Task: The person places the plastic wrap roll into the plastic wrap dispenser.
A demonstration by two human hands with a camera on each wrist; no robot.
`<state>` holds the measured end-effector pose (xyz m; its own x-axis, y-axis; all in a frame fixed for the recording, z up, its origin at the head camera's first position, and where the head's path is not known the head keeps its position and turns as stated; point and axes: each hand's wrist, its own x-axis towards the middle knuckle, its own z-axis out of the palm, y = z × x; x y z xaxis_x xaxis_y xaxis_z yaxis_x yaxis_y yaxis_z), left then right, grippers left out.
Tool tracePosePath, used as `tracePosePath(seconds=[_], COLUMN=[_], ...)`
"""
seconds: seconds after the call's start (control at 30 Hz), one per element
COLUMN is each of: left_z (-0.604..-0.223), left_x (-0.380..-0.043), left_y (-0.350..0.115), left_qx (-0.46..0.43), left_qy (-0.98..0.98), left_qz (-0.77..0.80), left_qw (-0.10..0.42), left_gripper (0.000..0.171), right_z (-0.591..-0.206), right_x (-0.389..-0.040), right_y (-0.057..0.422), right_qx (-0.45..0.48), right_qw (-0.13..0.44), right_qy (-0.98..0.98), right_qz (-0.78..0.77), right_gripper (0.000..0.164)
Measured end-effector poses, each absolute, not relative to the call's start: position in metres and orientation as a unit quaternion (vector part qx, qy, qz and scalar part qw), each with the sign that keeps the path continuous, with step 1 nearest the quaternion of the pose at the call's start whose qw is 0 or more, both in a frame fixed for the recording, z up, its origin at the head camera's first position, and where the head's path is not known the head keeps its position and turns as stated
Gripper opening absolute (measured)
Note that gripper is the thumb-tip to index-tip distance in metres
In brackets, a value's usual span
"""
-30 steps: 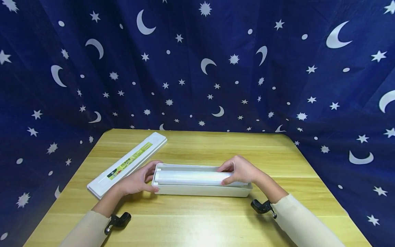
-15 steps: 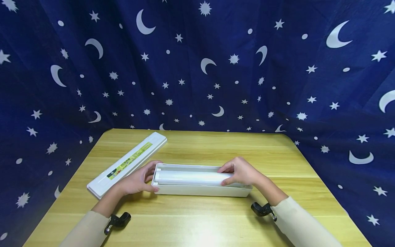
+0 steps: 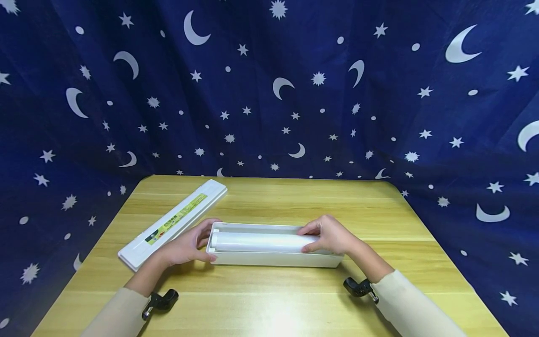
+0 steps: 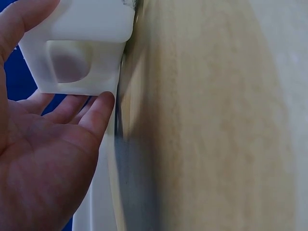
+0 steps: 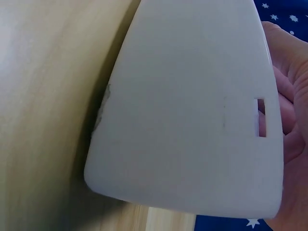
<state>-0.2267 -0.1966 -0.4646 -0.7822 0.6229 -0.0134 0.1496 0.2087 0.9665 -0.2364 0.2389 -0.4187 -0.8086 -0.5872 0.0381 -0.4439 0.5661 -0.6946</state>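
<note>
A long white dispenser box (image 3: 273,259) lies crosswise on the table, its top uncovered. Inside it sits a glossy white roll, apparently cling film (image 3: 258,242). My left hand (image 3: 185,245) grips the box's left end, thumb at the front corner and fingers round the end and back; the left wrist view shows fingertips against the end wall (image 4: 108,62). My right hand (image 3: 330,234) reaches into the right part of the box, thumb and fingers around the roll. In the right wrist view the front wall (image 5: 183,110) hides the roll and part of that hand.
A white lid (image 3: 168,227) with a yellow-green label lies diagonally at the left, close behind my left forearm. The wooden table (image 3: 278,299) ends at a dark blue curtain (image 3: 252,93) with moons and stars. A small black device (image 3: 162,302) sits at each wrist.
</note>
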Motion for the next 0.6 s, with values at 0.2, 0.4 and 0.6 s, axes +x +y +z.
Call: tracePosePath(seconds=[0.2, 0.4, 0.6], left_z=[-0.465, -0.464, -0.464], left_x=[-0.227, -0.225, -0.224], left_y=[-0.198, -0.198, -0.197], left_qx=[0.255, 0.245, 0.241], left_qy=[0.755, 0.757, 0.753], left_qz=[0.569, 0.569, 0.575], left_qw=[0.204, 0.207, 0.209], left_gripper=[0.095, 0.096, 0.098], right_z=[-0.416, -0.41, -0.407], right_x=[-0.233, -0.229, -0.226], right_y=[0.242, 0.248, 0.26], right_qx=[-0.288, -0.27, -0.253], right_qw=[0.09, 0.078, 0.063], right_qy=[0.882, 0.882, 0.877], right_qz=[-0.361, -0.377, -0.405], right_gripper=[0.039, 0.038, 0.039])
